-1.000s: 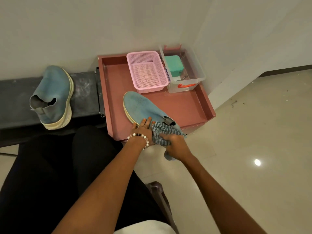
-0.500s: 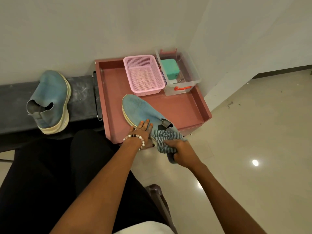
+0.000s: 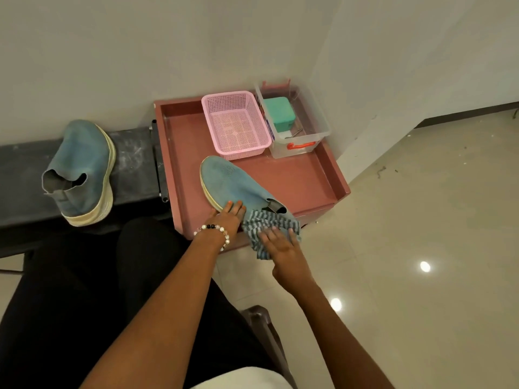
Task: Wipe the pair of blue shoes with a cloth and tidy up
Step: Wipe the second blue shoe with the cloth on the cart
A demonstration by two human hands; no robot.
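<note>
Your left hand (image 3: 229, 216) is resting flat on the near side of the blue shoe (image 3: 233, 185), fingers straight, steadying it on the pink tray (image 3: 303, 181). Your right hand (image 3: 283, 248) is pressing the striped cloth (image 3: 265, 221) against the heel end with fingers now spread and fairly straight; half a second ago it was bunching the cloth in a closed grip lower, off the tray's front edge. So the cloth is coming back up onto the heel, which suggests another wiping stroke on this shoe is beginning rather than ending.

The shoe is lying diagonally across the tray, toe pointing toward the pink basket (image 3: 236, 123), heel overhanging the near edge. The second blue shoe (image 3: 81, 169) is sitting apart on the dark tabletop (image 3: 134, 161) to your left, untouched by either hand, so it probably is waiting its turn. A clear storage box (image 3: 297, 127) holding a teal container is standing beside the basket. Tidying up is likely some way off.
</note>
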